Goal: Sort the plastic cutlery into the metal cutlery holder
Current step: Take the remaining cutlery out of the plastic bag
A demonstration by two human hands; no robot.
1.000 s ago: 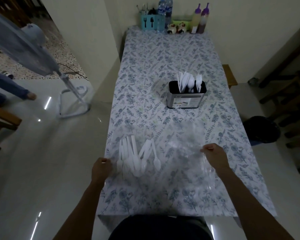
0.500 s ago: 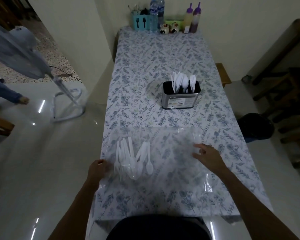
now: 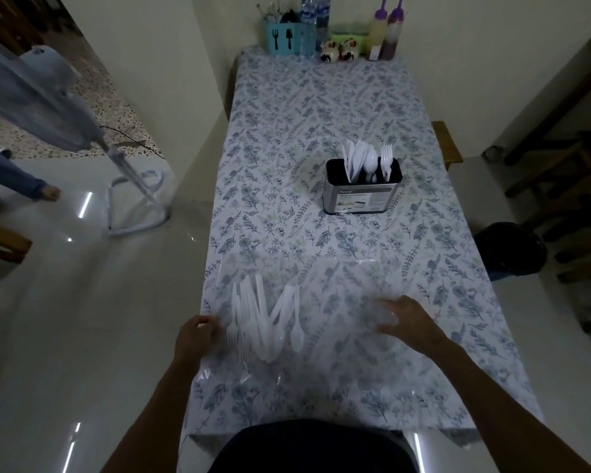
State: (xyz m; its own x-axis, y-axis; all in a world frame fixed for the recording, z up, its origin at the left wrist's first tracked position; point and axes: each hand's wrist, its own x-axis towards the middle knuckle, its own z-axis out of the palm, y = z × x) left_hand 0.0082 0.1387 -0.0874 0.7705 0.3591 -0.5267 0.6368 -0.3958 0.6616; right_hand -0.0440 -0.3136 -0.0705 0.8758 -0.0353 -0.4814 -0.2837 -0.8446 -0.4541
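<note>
A pile of white plastic forks, spoons and knives (image 3: 267,322) lies on a clear plastic sheet (image 3: 338,288) at the near left of the floral table (image 3: 321,97). My left hand (image 3: 195,339) pinches the sheet's left edge, right beside the fork heads. Further right, my right hand (image 3: 406,319) rests flat on the sheet with its fingers spread, holding nothing. The metal cutlery holder (image 3: 362,199) stands mid-table toward the right, with white knives, a spoon and forks upright in it.
At the table's far end stand a turquoise caddy (image 3: 282,37), water bottles (image 3: 316,18) and sauce bottles (image 3: 388,29). A standing fan (image 3: 48,97) and a person's foot (image 3: 46,192) are on the left. A black bin (image 3: 509,249) and wooden chairs sit on the right.
My right hand let go of the sheet's right edge, spread its fingers and slid left onto the sheet. The sheet now lies flatter. My left hand kept its hold.
</note>
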